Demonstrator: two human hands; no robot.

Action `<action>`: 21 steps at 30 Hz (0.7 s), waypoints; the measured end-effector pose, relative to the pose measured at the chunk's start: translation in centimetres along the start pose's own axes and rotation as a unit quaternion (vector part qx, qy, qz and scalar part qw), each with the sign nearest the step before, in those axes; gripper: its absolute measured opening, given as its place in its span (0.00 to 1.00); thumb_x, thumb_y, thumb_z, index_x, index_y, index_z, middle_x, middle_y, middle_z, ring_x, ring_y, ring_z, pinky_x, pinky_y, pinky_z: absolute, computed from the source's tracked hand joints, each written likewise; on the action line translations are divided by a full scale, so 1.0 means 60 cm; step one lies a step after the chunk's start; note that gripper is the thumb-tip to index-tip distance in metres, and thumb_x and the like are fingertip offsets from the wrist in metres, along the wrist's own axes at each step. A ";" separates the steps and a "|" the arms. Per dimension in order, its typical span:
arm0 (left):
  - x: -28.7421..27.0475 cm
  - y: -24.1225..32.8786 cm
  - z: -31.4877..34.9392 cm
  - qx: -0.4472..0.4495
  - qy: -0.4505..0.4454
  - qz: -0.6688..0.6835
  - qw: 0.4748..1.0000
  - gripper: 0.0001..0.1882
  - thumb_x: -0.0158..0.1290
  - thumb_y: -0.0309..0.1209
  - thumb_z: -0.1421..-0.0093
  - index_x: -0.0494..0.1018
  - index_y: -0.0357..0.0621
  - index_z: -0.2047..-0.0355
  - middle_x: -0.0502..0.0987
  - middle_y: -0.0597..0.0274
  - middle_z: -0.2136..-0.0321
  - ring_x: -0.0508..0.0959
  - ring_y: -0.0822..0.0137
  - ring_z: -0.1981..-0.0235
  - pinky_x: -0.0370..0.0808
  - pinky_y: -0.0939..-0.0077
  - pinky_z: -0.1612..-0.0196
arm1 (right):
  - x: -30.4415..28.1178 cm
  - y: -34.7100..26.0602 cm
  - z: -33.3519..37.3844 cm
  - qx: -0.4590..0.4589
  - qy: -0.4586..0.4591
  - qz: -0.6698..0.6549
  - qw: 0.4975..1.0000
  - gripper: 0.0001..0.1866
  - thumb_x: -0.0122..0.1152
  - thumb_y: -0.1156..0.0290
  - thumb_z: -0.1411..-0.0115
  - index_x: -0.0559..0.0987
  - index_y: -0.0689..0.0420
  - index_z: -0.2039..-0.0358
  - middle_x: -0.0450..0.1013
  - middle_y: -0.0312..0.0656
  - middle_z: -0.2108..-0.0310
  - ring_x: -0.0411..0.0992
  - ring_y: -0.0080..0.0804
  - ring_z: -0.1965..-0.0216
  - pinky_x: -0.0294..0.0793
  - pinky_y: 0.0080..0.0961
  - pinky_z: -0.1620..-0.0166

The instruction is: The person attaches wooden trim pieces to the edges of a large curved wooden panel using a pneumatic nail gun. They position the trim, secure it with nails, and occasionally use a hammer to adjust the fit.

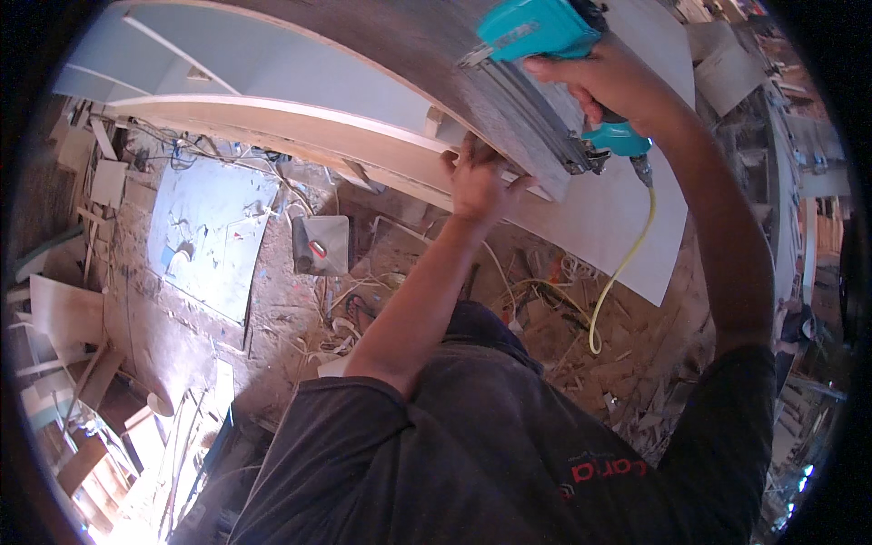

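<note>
My right hand (pixel 604 82) is wrapped round the grip of a teal pneumatic nail gun (pixel 536 29) at the upper right. The gun's long metal magazine (pixel 536 109) lies close over a grey-brown wooden panel (pixel 409 45); whether its nose touches the panel I cannot tell. From the handle's base a yellow air hose (pixel 625 263) hangs down. My left hand (pixel 480 186) rests at the panel's near edge, fingers spread against the wooden frame (pixel 300 127) beneath it. Some of its fingertips are hidden under the panel edge.
A white board (pixel 645 263) lies under the frame's right end. On the littered floor are a light blue sheet (pixel 209 227), a small square container (pixel 322 247) with a red-handled tool, and tangled cords. Wood offcuts (pixel 68 309) pile up at the left.
</note>
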State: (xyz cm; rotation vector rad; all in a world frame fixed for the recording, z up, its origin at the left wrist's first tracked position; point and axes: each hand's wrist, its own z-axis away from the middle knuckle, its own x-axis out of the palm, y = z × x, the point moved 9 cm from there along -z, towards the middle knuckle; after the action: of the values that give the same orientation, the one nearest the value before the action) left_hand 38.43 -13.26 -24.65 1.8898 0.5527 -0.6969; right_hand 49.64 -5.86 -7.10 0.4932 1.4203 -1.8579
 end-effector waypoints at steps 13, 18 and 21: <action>-0.003 0.005 0.001 -0.008 -0.003 0.015 1.000 0.20 0.70 0.56 0.57 0.86 0.59 0.70 0.81 0.66 0.48 0.64 0.54 0.35 0.55 0.38 0.42 | -0.002 -0.021 -0.002 -0.020 0.003 0.038 0.999 0.25 0.67 0.47 0.39 0.75 0.54 0.81 0.62 0.31 0.91 0.62 0.19 0.91 0.65 0.21 0.83; 0.000 0.003 0.002 0.015 0.016 0.020 1.000 0.21 0.68 0.58 0.56 0.86 0.58 0.69 0.81 0.66 0.49 0.64 0.54 0.36 0.55 0.39 0.41 | -0.009 -0.028 -0.003 -0.025 0.017 0.083 0.996 0.23 0.67 0.48 0.39 0.77 0.55 0.78 0.62 0.30 0.90 0.62 0.18 0.91 0.62 0.20 0.84; -0.003 0.002 0.000 0.005 -0.007 0.001 1.000 0.24 0.70 0.55 0.56 0.85 0.58 0.62 0.81 0.65 0.48 0.64 0.54 0.36 0.56 0.40 0.42 | -0.010 -0.054 -0.003 -0.001 0.010 0.074 0.997 0.16 0.66 0.57 0.37 0.78 0.58 0.67 0.70 0.33 0.83 0.63 0.22 0.87 0.64 0.25 0.81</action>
State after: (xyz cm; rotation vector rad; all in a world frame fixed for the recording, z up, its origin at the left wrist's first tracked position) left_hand 38.39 -13.32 -24.43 1.8923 0.5384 -0.7128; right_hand 47.60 -5.14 -4.62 0.6019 1.3599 -1.7378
